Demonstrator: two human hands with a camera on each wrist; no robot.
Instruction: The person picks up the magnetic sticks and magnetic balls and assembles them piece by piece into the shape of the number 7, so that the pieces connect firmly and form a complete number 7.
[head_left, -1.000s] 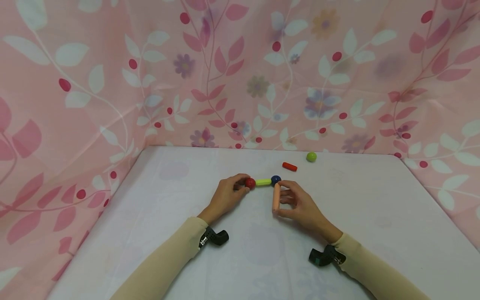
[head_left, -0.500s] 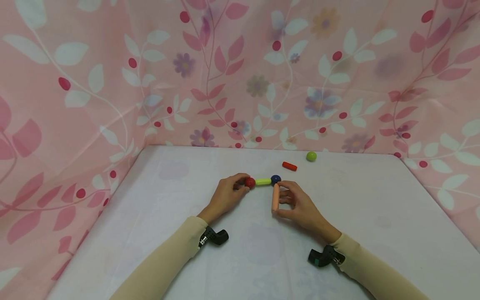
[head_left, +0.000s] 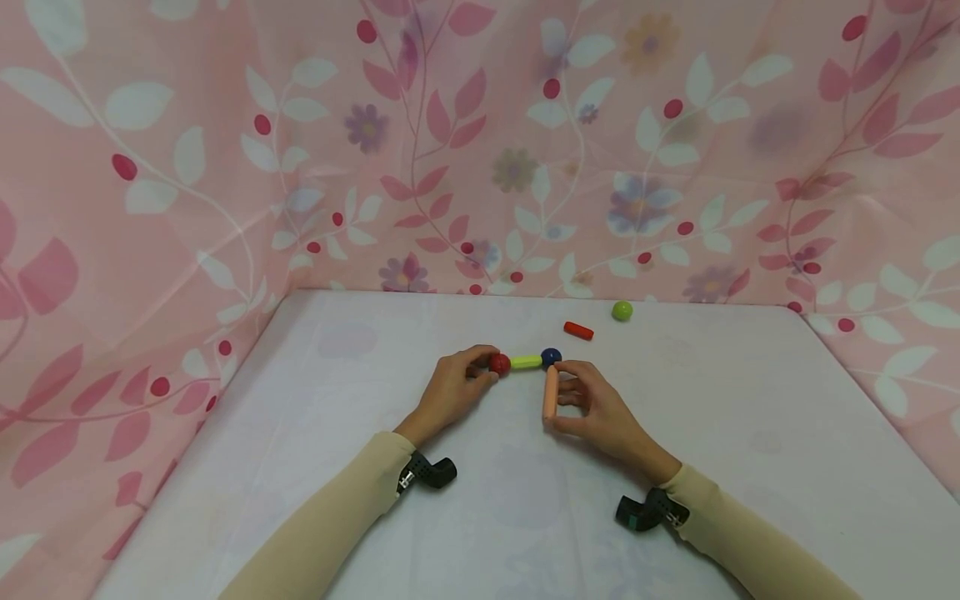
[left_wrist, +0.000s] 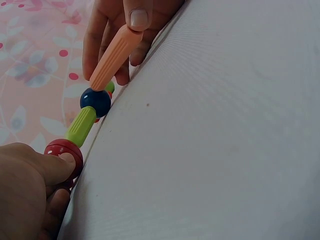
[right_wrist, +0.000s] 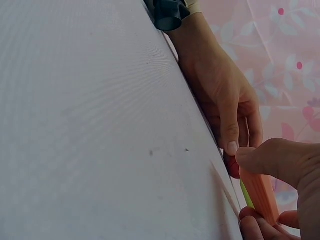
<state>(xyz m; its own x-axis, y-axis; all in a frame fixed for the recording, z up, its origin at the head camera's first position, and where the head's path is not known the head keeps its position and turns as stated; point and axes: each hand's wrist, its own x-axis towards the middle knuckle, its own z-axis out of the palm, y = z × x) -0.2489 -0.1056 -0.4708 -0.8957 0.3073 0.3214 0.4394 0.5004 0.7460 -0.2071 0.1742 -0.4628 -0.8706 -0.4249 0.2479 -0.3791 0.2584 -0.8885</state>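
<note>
A red ball [head_left: 500, 364], a yellow-green ridged rod [head_left: 526, 362] and a dark blue ball [head_left: 551, 357] form one joined row. My left hand [head_left: 453, 385] grips the red ball between thumb and fingers at the row's left end. In my right hand [head_left: 600, 406] a peach-coloured ridged rod [head_left: 551, 393] is pinched lengthwise, thumb at its near end and fingers by its far end. That far end meets the blue ball in the left wrist view, where the thumb presses the rod's other end [left_wrist: 120, 52]. The right wrist view mostly hides the blue ball.
Behind the row a red rod [head_left: 578, 331] lies on the white-covered table [head_left: 750, 433]. Farther back, near the table's rear edge, sits a light green ball [head_left: 622, 311]. A pink floral curtain [head_left: 480, 150] stands behind and along the sides.
Both hands keep their hold, and the peach rod stays against the blue ball. The whole head view has shifted by only a few pixels.
</note>
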